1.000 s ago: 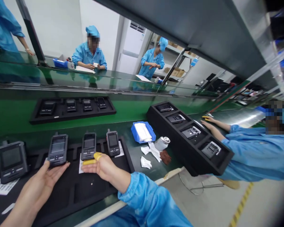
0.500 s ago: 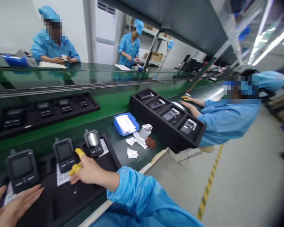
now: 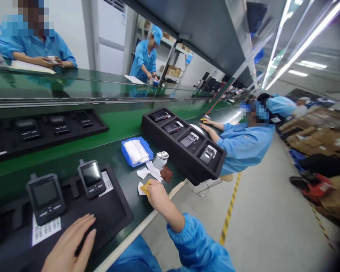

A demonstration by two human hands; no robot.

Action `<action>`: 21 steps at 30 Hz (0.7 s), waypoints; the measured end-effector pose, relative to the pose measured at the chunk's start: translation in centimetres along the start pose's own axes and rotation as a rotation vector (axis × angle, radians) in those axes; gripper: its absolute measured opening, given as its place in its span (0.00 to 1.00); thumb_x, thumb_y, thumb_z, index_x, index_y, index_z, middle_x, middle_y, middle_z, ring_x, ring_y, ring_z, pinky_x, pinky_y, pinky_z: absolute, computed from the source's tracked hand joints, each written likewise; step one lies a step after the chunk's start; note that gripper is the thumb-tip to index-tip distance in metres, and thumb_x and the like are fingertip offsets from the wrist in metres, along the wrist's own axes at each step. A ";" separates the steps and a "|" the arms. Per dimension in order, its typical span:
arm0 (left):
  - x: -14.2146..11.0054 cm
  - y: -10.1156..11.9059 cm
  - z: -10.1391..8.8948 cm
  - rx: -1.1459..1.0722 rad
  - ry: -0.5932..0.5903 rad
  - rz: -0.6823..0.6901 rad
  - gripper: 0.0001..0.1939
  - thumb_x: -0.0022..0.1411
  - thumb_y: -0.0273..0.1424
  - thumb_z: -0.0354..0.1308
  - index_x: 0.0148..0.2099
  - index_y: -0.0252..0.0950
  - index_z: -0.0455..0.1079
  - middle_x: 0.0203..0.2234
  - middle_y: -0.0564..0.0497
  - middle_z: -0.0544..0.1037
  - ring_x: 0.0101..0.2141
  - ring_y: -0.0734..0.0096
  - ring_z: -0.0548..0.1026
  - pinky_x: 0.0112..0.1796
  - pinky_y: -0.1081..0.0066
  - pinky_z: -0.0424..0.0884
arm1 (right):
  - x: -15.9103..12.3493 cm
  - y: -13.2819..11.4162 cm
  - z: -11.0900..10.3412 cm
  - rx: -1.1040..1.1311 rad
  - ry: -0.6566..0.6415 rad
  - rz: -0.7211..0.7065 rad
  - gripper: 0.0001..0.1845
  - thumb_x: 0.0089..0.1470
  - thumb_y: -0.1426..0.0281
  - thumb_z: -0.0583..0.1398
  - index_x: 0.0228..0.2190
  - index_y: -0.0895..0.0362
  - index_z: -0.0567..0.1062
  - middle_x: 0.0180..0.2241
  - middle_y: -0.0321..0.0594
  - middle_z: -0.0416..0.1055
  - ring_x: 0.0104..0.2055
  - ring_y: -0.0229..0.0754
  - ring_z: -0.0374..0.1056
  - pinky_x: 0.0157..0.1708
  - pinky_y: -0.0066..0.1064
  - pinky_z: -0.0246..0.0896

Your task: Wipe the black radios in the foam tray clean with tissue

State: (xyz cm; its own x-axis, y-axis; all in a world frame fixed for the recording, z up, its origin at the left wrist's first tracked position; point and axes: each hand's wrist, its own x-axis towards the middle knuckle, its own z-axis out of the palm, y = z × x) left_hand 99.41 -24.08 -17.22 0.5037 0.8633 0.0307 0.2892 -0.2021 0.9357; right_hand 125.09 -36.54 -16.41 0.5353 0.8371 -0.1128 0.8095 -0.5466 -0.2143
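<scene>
My right hand, with yellow finger cots on its fingers, pinches a small white wipe on the green bench. My left hand rests over the front of a black foam tray, fingers stretched out and holding nothing. Two dark handheld devices with short antennas, one nearer and one farther right, lie in that tray on white label sheets. The right one's screen reflects light. A third device is cut off at the left edge.
A blue bin of white wipes, a metal-topped bottle, crumpled wipes and a brown cloth stand beyond my right hand. Black trays with devices lie farther off. A co-worker sits at right.
My right hand has left the devices and moved right to the small wipe, closing on it. My left hand has moved right across the tray. The view has shifted right.
</scene>
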 end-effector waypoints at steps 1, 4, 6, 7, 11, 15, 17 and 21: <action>0.2 0.1 0.7 0.084 -0.035 0.108 0.16 0.44 0.47 0.62 0.36 0.50 0.78 0.43 0.51 0.78 0.50 0.46 0.71 0.60 0.50 0.55 | 0.3 -0.2 0.0 0.008 0.024 -0.026 0.17 0.51 0.82 0.53 0.36 0.60 0.79 0.36 0.47 0.70 0.39 0.42 0.64 0.39 0.30 0.58; 0.7 -0.4 2.4 0.335 -0.117 0.400 0.21 0.53 0.47 0.56 0.44 0.43 0.77 0.48 0.46 0.75 0.52 0.49 0.70 0.60 0.50 0.53 | 2.1 -2.4 -1.0 0.053 0.163 -0.197 0.19 0.53 0.79 0.53 0.43 0.56 0.77 0.39 0.45 0.68 0.42 0.42 0.62 0.41 0.32 0.56; 1.0 -1.2 3.2 0.485 -0.085 0.531 0.24 0.57 0.47 0.53 0.50 0.39 0.74 0.52 0.43 0.72 0.54 0.49 0.68 0.60 0.49 0.51 | 3.9 -4.8 -1.9 0.060 0.240 -0.372 0.20 0.55 0.77 0.53 0.47 0.53 0.74 0.42 0.44 0.67 0.44 0.42 0.60 0.44 0.34 0.53; 1.1 -1.6 3.5 0.551 -0.048 0.586 0.26 0.59 0.48 0.51 0.52 0.38 0.72 0.53 0.42 0.71 0.55 0.49 0.67 0.60 0.48 0.50 | 5.0 -6.1 -2.2 0.043 0.260 -0.462 0.19 0.57 0.76 0.53 0.48 0.51 0.74 0.43 0.43 0.67 0.45 0.42 0.59 0.45 0.36 0.51; 1.0 -2.4 4.0 0.781 0.079 0.740 0.31 0.62 0.50 0.46 0.57 0.33 0.66 0.56 0.39 0.68 0.55 0.50 0.66 0.60 0.48 0.49 | 9.4 -10.7 -2.5 -0.106 0.270 -0.731 0.15 0.61 0.73 0.53 0.43 0.49 0.75 0.43 0.41 0.67 0.46 0.41 0.57 0.47 0.39 0.45; 0.8 -2.2 4.0 0.945 0.127 0.809 0.32 0.64 0.48 0.43 0.56 0.26 0.65 0.55 0.37 0.69 0.54 0.51 0.67 0.58 0.52 0.53 | 11.0 -11.9 -1.3 -0.199 0.321 -0.824 0.12 0.62 0.72 0.52 0.41 0.50 0.75 0.42 0.39 0.67 0.46 0.40 0.56 0.47 0.40 0.42; 0.8 -2.0 4.1 0.964 0.140 0.815 0.31 0.64 0.47 0.43 0.55 0.25 0.66 0.54 0.36 0.70 0.53 0.51 0.68 0.57 0.54 0.55 | 10.2 -11.2 -0.4 -0.215 0.335 -0.868 0.11 0.62 0.71 0.53 0.40 0.50 0.75 0.42 0.38 0.68 0.45 0.40 0.55 0.47 0.40 0.41; 0.8 -2.0 4.3 0.944 0.150 0.801 0.30 0.64 0.46 0.43 0.56 0.26 0.65 0.52 0.37 0.71 0.52 0.52 0.70 0.54 0.55 0.59 | 8.0 -9.4 1.0 -0.254 0.288 -1.052 0.09 0.61 0.69 0.55 0.38 0.50 0.76 0.41 0.36 0.69 0.42 0.38 0.56 0.46 0.40 0.40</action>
State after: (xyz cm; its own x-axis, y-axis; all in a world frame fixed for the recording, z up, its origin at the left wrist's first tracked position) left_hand 102.71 -24.98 -20.56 0.7285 0.3755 0.5730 0.4462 -0.8947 0.0191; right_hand 121.56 -24.68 -16.29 -0.4353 0.8667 0.2437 0.9001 0.4134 0.1376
